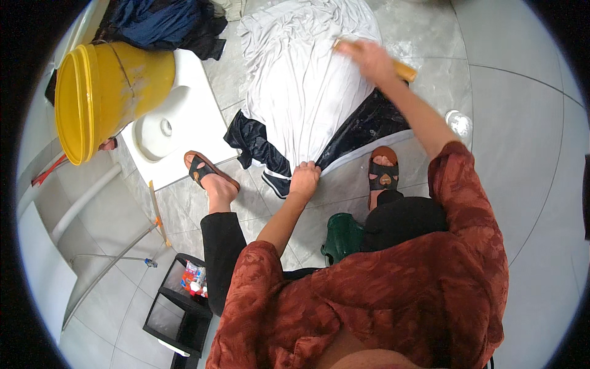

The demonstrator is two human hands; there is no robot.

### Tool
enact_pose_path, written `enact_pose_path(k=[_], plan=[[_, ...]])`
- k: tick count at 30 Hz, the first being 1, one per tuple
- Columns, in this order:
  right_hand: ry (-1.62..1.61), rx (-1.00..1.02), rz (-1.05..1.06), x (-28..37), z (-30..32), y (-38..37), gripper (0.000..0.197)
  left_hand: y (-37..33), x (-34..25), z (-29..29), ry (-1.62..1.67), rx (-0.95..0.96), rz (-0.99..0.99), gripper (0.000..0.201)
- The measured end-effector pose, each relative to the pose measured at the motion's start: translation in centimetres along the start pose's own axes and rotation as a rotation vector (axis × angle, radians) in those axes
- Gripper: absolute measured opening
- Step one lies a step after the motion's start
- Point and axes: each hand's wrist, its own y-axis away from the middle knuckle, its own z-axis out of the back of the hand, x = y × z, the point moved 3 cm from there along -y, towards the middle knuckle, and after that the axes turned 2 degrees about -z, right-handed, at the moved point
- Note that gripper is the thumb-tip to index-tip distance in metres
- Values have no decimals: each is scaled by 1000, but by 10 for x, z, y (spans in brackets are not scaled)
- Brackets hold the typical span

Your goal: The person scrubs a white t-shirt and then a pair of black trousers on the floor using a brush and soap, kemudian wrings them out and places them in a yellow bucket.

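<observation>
A wet garment [301, 86] lies spread on the tiled floor, with its white, wrinkled fabric facing up and shiny black parts [369, 126] showing along its near edge. My left hand [305, 179] is closed on the garment's gathered near end, between my feet. Farther off to the right, my right hand [371, 61] is wrapped round a wooden brush [404, 71]. The brush is over the white fabric's right side; my hand is a little blurred and hides the brush's middle. Whether its bristles touch the cloth I cannot tell.
A yellow bucket [117, 86] lies tipped over a white squat toilet [184, 132] on the left. Dark clothes [160, 24] lie beyond it. A clear cup [458, 123] stands at right, a green stool [342, 237] beneath me, and a black rack [178, 313] at lower left.
</observation>
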Motion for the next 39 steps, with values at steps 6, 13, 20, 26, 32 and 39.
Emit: enact_pose_path(k=[6, 13, 20, 26, 32, 39], plan=[[97, -117, 19, 41, 42, -32, 41, -29, 6, -13, 830, 59, 111, 16], [-264, 21, 411, 136, -3, 74, 44, -40, 67, 108, 239, -667, 587, 62], [-276, 461, 384, 122, -43, 33, 27, -27, 79, 78, 41, -298, 381, 30], [144, -279, 220, 40, 32, -54, 43, -25, 42, 52, 64, -213, 389, 20], [-469, 501, -114, 154, -7, 16, 61, -17, 22, 37, -10, -142, 373, 26], [-22, 160, 454, 119, -18, -51, 43, -6, 7, 29, -94, -117, 286, 33]])
